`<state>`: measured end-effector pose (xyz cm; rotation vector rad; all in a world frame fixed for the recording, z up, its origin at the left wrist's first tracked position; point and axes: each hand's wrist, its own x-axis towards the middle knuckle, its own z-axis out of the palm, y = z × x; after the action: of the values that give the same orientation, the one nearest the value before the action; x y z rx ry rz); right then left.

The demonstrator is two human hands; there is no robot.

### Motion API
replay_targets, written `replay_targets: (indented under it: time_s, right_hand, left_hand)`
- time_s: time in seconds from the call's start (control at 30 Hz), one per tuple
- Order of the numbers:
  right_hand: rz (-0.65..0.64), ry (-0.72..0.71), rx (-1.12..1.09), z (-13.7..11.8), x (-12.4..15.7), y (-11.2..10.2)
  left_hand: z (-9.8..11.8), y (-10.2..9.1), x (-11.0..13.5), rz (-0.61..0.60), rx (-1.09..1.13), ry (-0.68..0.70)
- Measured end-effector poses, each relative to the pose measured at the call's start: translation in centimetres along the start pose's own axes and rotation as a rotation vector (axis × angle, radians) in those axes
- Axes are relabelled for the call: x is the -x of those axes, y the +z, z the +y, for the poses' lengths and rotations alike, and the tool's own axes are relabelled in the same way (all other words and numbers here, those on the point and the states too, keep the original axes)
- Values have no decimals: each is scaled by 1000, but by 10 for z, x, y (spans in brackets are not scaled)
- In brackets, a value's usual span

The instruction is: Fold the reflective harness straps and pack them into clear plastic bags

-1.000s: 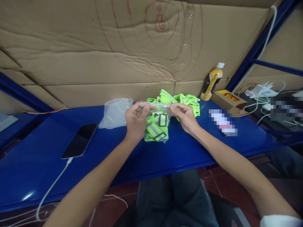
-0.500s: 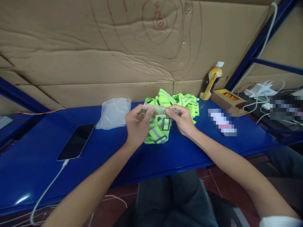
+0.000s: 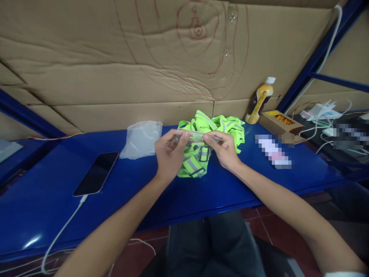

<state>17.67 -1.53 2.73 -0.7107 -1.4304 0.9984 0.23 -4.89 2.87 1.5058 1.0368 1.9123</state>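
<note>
Above blue table, 2 hands, 1 bagged vest, 1 phone

Left hand and right hand pinch the top edge of a clear bag holding a neon-green reflective strap.

Bare forearms, bare left hand and right hand, white sleeve hem on right arm, dark grey trousers.

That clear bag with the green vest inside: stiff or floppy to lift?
Probably floppy: the clear bag sags below the left hand and right hand pinching its top. Likely light: only a green vest inside. Glossy film may slip.
</note>
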Motion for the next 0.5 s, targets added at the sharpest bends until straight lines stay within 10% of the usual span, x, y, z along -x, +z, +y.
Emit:
replay_targets:
  time_s: [0.5]
  right_hand:
    - [-82, 53, -85, -4, 2, 2]
  left_hand:
    - [14, -1, -1, -95, -71, -14]
